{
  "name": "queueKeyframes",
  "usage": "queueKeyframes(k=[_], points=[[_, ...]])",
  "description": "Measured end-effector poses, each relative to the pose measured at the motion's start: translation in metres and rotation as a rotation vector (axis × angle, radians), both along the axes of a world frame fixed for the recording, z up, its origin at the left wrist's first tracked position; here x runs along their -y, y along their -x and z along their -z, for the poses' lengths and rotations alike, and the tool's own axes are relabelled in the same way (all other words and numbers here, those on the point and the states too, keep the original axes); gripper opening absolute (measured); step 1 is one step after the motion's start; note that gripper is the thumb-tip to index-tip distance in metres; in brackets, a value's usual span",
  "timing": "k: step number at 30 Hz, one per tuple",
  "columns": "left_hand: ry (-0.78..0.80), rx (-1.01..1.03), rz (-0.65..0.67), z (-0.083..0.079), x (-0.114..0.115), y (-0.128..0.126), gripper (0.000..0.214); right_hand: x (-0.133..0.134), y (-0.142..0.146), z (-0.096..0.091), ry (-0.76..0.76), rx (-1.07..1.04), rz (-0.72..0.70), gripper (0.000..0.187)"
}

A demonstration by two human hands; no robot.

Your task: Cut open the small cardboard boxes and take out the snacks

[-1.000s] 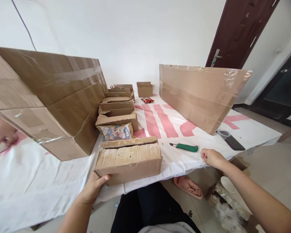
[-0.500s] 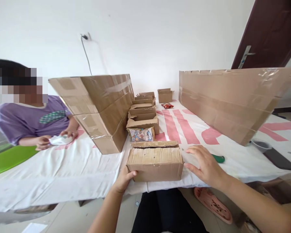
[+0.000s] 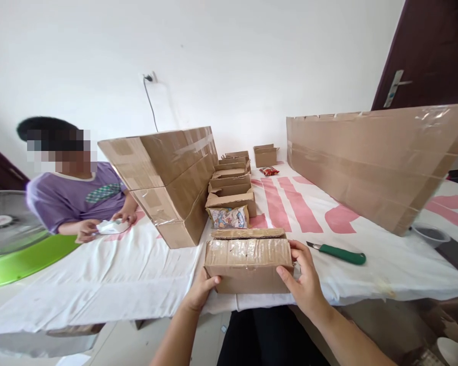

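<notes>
A small taped cardboard box [image 3: 249,263] sits at the near edge of a table covered by a white and pink cloth [image 3: 137,269]. My left hand [image 3: 202,288] grips the box's lower left corner, thumb on its front face. My right hand [image 3: 304,279] clasps its right end, fingers curled over the side and thumb in front. A green-handled knife [image 3: 339,253] lies on the cloth just right of my right hand, untouched.
Behind the box runs a row of several open small cartons [image 3: 231,185], one holding a printed snack bag [image 3: 228,217]. A big taped carton [image 3: 168,175] stands left, a long cardboard panel [image 3: 370,160] right. A person in purple [image 3: 74,201] sits at the left, handling something white.
My right hand came in from the table edge by the knife and closed on the box's right end. The view swung left, bringing the seated person and a fan into sight.
</notes>
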State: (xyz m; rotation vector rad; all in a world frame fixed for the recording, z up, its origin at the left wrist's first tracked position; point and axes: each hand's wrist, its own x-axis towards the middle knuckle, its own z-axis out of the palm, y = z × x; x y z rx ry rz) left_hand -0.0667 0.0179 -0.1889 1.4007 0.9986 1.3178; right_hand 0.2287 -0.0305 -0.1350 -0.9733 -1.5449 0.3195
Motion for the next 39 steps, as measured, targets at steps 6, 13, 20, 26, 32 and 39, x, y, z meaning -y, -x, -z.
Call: queueKeyframes(k=[6,13,20,26,32,39], points=[[0.02,0.016,-0.039,0.002,0.0,0.0,0.096,0.0,0.004,0.005,0.019,-0.063,-0.033,0.014],[-0.206,-0.119,-0.249,-0.024,0.017,-0.009,0.073,-0.003,0.008,0.016,0.011,-0.099,-0.06,0.01],[-1.007,-0.765,-0.565,-0.108,0.049,-0.068,0.034,-0.005,0.006,0.016,-0.048,0.017,0.047,0.015],[-1.121,-0.99,-0.516,-0.137,0.043,-0.127,0.027,-0.004,0.004,0.016,-0.063,0.053,0.046,0.017],[-1.176,-0.98,-0.484,-0.13,0.033,-0.137,0.021,-0.004,0.003,0.018,-0.071,0.064,0.044,0.02],[-1.17,-0.972,-0.341,-0.128,0.027,-0.131,0.022,-0.004,0.004,0.018,-0.093,0.067,0.064,0.018]])
